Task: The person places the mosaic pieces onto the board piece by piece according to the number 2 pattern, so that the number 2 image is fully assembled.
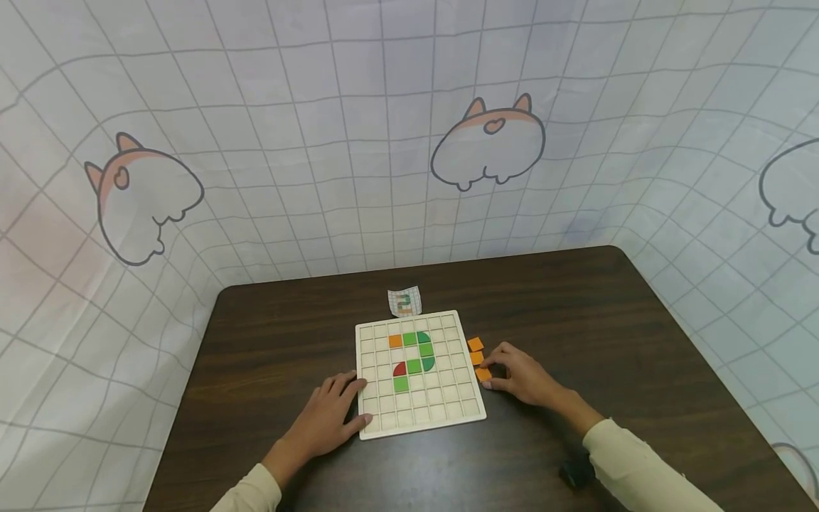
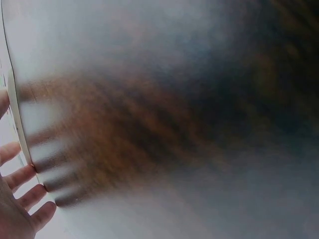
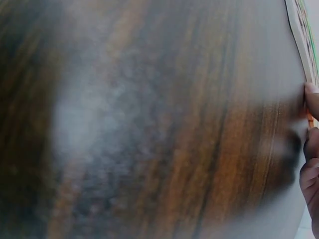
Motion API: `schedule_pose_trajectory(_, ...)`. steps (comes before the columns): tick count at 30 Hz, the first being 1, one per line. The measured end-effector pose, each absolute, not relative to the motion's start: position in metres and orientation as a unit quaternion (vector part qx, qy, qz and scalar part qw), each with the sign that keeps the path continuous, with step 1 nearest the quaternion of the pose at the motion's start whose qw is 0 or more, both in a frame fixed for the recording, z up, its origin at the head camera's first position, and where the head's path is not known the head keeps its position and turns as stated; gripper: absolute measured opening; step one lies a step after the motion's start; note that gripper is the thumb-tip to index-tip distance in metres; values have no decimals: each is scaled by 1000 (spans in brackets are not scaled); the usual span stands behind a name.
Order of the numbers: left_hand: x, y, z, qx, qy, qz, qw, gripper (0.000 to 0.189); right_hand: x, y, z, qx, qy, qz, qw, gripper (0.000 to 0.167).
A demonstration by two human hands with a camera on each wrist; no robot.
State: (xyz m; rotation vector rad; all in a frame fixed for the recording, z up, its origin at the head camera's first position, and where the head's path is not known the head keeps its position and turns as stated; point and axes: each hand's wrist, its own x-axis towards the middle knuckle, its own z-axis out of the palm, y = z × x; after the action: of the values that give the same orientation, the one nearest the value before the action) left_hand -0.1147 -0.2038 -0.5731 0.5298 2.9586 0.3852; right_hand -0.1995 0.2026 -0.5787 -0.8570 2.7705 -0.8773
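Observation:
A cream square grid board (image 1: 448, 395) lies on the table with several tiles in its cells: an orange square (image 1: 395, 341), several green squares (image 1: 400, 385), dark green rounded pieces (image 1: 428, 364) and a red rounded piece (image 1: 399, 369). My left hand (image 1: 329, 416) rests at the board's left edge, thumb and fingertips touching the rim; the left wrist view has its spread fingers (image 2: 31, 196) along that edge. Beside the board's right edge, my right hand (image 1: 517, 375) pinches an orange square tile (image 1: 483, 375) between thumb and fingers. Two more orange tiles (image 1: 475, 344) lie just beyond it.
A small card (image 1: 404, 302) with a coloured grid pattern lies behind the board. The dark wooden table (image 1: 281, 341) ends at a white checked curtain (image 1: 358, 199) behind and at the sides. Near the right sleeve (image 1: 630, 455) sits a small black object (image 1: 574, 474).

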Motion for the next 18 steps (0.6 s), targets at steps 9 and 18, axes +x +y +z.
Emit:
schedule_pose_trajectory(9,-114,-203,-571,173,975,130,52,66,-203,201,-578,-283,914,-283,67,29)
schedule_pose_trajectory(18,-113,-202,-569,168,975,135,58,67,-201,200,-577,-283,921,-258,64,26)
